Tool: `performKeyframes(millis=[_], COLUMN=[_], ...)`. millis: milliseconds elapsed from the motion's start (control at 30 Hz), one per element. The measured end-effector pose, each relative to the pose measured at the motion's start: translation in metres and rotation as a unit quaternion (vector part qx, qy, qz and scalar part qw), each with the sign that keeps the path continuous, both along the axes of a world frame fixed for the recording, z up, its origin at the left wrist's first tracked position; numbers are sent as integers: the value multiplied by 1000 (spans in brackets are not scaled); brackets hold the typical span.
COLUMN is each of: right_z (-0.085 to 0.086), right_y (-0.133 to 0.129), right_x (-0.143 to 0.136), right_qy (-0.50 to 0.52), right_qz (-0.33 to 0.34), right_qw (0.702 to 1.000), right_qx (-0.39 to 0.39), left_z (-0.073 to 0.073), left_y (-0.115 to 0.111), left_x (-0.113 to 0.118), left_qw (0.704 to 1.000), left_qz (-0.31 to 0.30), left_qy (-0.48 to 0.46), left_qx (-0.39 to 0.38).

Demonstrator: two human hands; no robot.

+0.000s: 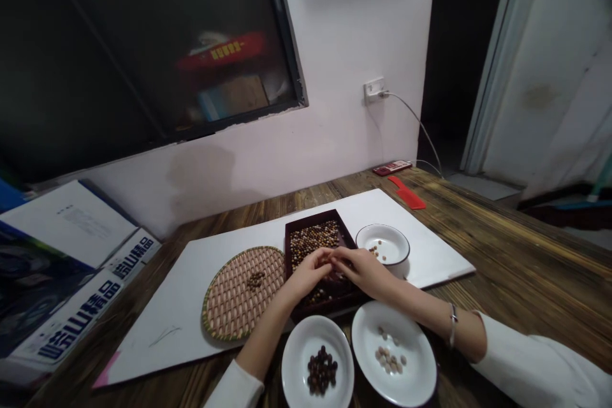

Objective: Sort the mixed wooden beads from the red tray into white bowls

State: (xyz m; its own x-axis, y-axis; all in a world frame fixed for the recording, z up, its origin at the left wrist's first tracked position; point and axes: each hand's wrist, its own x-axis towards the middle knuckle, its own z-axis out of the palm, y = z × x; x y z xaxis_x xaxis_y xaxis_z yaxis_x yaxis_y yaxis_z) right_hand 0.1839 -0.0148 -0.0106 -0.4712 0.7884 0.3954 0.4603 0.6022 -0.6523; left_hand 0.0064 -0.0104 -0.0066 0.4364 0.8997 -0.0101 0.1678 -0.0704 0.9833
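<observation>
Over a dark red box (354,301) filled with small mixed brown and tan beads (313,239), my left hand (313,268) and my right hand (361,269) meet at the fingertips. The fingers of both are closed in a pinch; whatever lies between them is too small to make out. Left of the box, a round woven mat (229,306) bears a small heap of olive-brown beads (255,280). Nearer me, one white bowl (292,366) holds dark brown beads (322,371), and a white dish (421,366) beside it holds pale beads (389,360).
A dark-rimmed white bowl (394,245) with a few tan beads stands right of the box. Beneath lies a white board (167,306) on the wooden table (516,268). A red comb (410,196) and a plugged-in phone (392,168) lie behind; printed cartons (81,306) stand left.
</observation>
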Motion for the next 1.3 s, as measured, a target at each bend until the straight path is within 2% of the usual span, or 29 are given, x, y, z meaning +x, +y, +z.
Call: performKeyframes(millis=[67, 133, 233, 533, 900, 1033, 1300], right_z=[1, 0, -2, -4, -3, -2, -3], right_y=[0, 0, 2, 3, 2, 2, 3], right_x=[0, 0, -1, 1, 1, 1, 0], right_qy=[23, 41, 37, 8, 22, 15, 3], right_qz=[-14, -11, 11, 18, 21, 19, 21], right_qw=[1000, 999, 999, 1000, 999, 999, 1000], right_qx=[2, 5, 12, 18, 19, 23, 21], left_z=[-4, -7, -8, -4, 2, -1, -7], left_y=[-1, -4, -7, -7, -9, -7, -6], left_x=[0, 0, 0, 2, 5, 4, 0], left_qw=[996, 976, 951, 944, 935, 926, 933], left_qz=[-8, -32, -57, -73, -81, -79, -77], left_qy=[79, 190, 280, 299, 327, 347, 328], left_qx=[50, 100, 117, 123, 114, 123, 131])
